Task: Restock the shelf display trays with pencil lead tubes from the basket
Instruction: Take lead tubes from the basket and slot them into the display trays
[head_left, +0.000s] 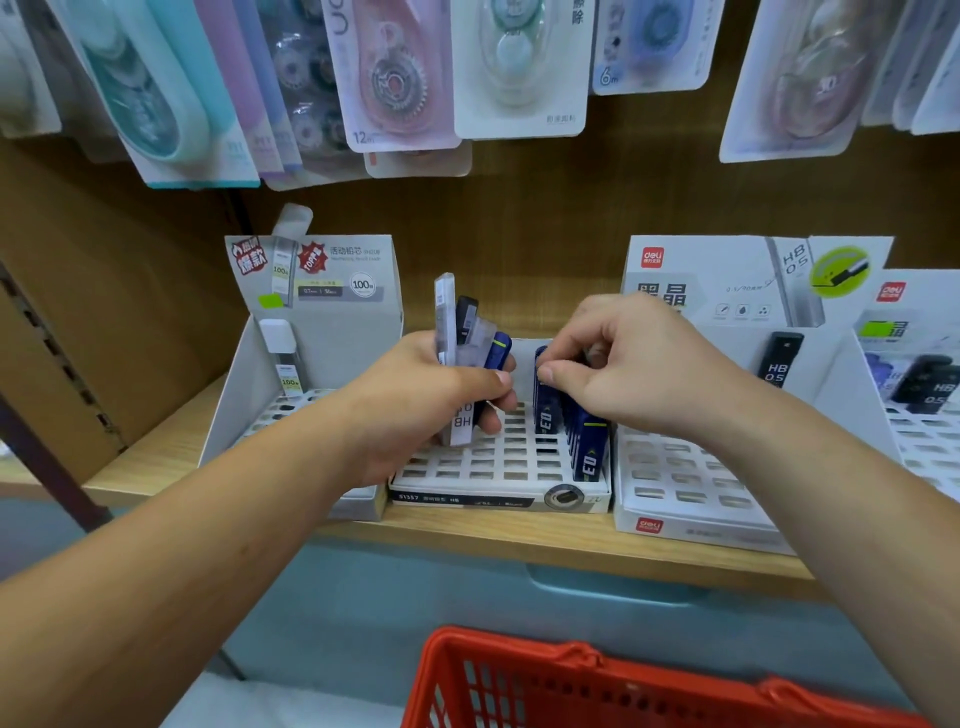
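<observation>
Over the middle display tray (467, 500), several pencil lead tubes (470, 332), likely light, stiff and slick, are clutched in the left hand (431, 410), while one blue tube (545, 413) slotted there is pinched by its top in the right hand (628, 374).

Mixed clear, black and blue lead tubes (467, 338) stand fanned upright in the left hand (431, 395), above the middle white grid tray (483, 467). Its right column holds upright blue tubes (587, 447). A red basket (519, 675) sits nearest.

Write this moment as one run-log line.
left hand: grips mixed lead tubes | right hand: pinches blue tube in middle tray | basket: below shelf
</observation>
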